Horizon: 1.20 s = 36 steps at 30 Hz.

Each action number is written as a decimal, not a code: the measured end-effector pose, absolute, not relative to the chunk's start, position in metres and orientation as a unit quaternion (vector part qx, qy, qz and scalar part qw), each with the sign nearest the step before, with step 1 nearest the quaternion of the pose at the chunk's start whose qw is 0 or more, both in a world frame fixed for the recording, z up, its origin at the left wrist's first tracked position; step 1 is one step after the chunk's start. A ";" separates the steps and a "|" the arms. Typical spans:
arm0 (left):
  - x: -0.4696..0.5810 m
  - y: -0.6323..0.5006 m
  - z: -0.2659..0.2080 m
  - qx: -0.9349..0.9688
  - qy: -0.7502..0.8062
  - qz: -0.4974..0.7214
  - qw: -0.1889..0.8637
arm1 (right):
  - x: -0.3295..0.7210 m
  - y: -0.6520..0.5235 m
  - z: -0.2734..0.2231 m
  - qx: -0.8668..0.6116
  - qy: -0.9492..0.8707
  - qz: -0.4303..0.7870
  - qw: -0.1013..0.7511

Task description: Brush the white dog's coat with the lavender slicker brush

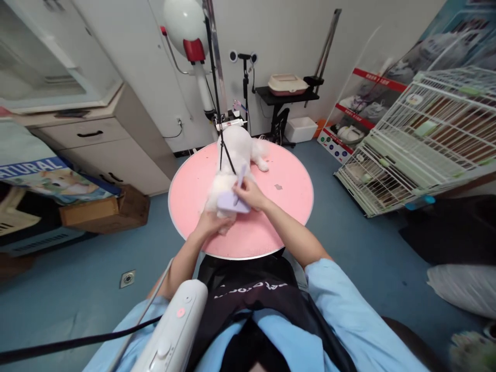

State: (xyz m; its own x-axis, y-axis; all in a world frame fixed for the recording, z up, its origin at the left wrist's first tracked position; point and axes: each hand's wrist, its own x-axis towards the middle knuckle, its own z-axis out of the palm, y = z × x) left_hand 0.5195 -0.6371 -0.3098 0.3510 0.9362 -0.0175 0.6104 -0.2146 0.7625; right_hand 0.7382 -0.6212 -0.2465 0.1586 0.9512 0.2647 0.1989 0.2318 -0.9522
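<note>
A fluffy white dog (235, 144) lies on a round pink table (287, 181), with black straps coming down over it from above. My right hand (251, 194) is closed around the handle of a lavender pet brush (232, 202), and its wide head rests at the fur near the close end of the dog. My left hand (215, 223) is wrapped round a furry part there, which looks like a leg, just below the brush. The brush and my hands hide part of that leg. The brush's bristles do not show.
A white handheld device with buttons (174, 325) and cords sits close to my left arm. Behind the table stand a dryer (186, 26) and a black side table (271, 96) bearing a litter box (287, 84). Wire cages (426, 129) are at right, a cabinet (89, 134) at left.
</note>
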 end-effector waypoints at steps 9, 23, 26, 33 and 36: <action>0.491 -0.624 -0.323 0.790 0.455 0.182 0.368 | 0.723 -0.626 -0.248 -0.504 -0.606 0.360 0.499; 0.479 -0.619 -0.333 0.721 0.434 0.239 0.485 | 0.709 -0.650 -0.262 -0.495 -0.614 0.339 0.514; 0.480 -0.620 -0.331 0.719 0.433 0.240 0.488 | 0.715 -0.647 -0.262 -0.532 -0.549 0.336 0.550; 0.482 -0.624 -0.333 0.719 0.447 0.246 0.473 | 0.717 -0.644 -0.249 -0.553 -0.576 0.327 0.506; 0.484 -0.626 -0.335 0.729 0.440 0.246 0.463 | 0.712 -0.647 -0.244 -0.574 -0.566 0.276 0.524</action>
